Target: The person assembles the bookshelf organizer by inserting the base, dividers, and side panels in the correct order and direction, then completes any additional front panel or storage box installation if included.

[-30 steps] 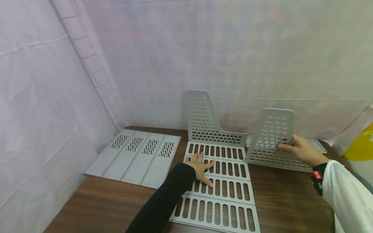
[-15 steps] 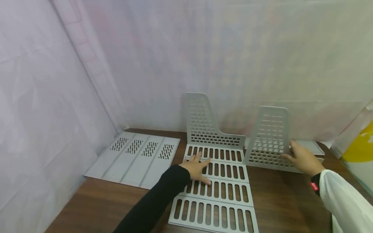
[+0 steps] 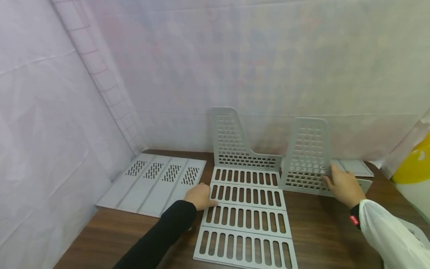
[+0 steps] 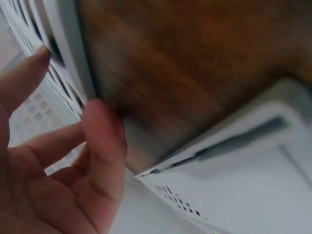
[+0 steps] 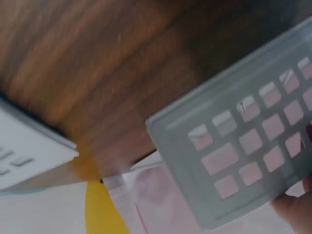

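Observation:
A long pale-grey slotted panel, made of several joined sections, lies on the table. My left hand is at its left edge; in the left wrist view the thumb lies on the slotted side, other fingers curled at the edge. A grey L-shaped side panel with square holes stands upright at its far end. To the right, a matching L-shaped side panel stands upright, and my right hand holds its low part. In the right wrist view this panel shows one corner; most of the hand is outside.
A flat grey folding panel with slanted slots lies on the left of the wooden table. Another flat panel lies behind the right side panel. A white slotted piece is at the right edge. White sheeting hangs behind.
My left hand has moved from lying spread on the slotted panel to its left edge. My right hand has turned the right side panel slightly and shifted it a little left.

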{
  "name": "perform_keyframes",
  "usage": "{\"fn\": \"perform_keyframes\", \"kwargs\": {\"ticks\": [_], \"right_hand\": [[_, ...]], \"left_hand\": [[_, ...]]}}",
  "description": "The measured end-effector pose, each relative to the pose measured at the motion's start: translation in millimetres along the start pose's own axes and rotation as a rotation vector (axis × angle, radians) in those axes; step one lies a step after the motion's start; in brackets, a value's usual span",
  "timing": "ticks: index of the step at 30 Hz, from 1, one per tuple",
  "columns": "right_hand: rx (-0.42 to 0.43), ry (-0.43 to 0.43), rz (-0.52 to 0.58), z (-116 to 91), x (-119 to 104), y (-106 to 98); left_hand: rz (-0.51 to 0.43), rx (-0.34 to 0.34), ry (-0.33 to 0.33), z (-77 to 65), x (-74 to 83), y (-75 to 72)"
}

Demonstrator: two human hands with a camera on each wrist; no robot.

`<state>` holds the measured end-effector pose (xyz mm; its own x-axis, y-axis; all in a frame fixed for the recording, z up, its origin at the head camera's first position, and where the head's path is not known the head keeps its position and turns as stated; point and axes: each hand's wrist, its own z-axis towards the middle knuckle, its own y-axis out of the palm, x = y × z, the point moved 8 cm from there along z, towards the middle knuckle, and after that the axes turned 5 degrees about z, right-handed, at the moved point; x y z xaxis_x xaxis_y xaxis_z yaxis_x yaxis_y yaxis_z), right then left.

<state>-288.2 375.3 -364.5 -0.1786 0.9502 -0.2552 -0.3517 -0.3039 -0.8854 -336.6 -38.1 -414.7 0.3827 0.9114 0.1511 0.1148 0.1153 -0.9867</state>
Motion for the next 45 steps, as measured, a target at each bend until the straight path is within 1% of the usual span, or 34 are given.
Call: {"fn": "perform_keyframes", "kwargs": {"ticks": [4, 8, 12, 18, 20, 22, 26, 30, 35, 40, 45], "right_hand": [[0.054, -0.013, 0.000, -0.8, -2.3, 3.8], [0.127, -0.078, 0.020, 1.6, -9.0, 6.9], [0.164, -0.150, 0.059, 9.4, -33.9, 16.6], [0.165, -0.180, 0.097, 26.4, -79.2, 36.7], [0.162, -0.188, 0.105, 31.4, -92.5, 43.6], [0.151, -0.182, 0.117, 35.9, -103.1, 50.9], [0.088, -0.115, 0.151, 43.3, -118.6, 65.1], [0.050, -0.068, 0.175, 51.9, -136.0, 75.0], [0.054, -0.045, 0.188, 60.6, -160.0, 86.0], [0.086, -0.062, 0.233, 65.2, -181.2, 93.4], [0.105, -0.046, 0.248, 67.8, -190.3, 98.1]], "left_hand": [[-0.003, -0.015, 0.012, 0.7, 0.7, 1.3], [0.002, -0.032, 0.024, 3.0, -0.3, 5.5], [0.017, -0.042, 0.022, 3.8, 0.4, 6.8], [0.041, -0.036, -0.009, 4.8, 4.4, 1.8], [0.036, -0.033, -0.021, 5.8, 4.6, 1.3], [0.026, -0.035, -0.029, 6.2, 5.3, 1.6], [-0.004, -0.047, -0.035, 4.8, 6.3, 4.0], [0.014, -0.042, -0.051, 4.1, 4.6, 4.1], [0.036, -0.041, -0.057, 4.3, 3.0, 3.9], [0.033, -0.044, -0.044, 4.7, 3.9, 4.8], [0.059, -0.046, -0.037, 5.5, 2.0, 6.7]]}}
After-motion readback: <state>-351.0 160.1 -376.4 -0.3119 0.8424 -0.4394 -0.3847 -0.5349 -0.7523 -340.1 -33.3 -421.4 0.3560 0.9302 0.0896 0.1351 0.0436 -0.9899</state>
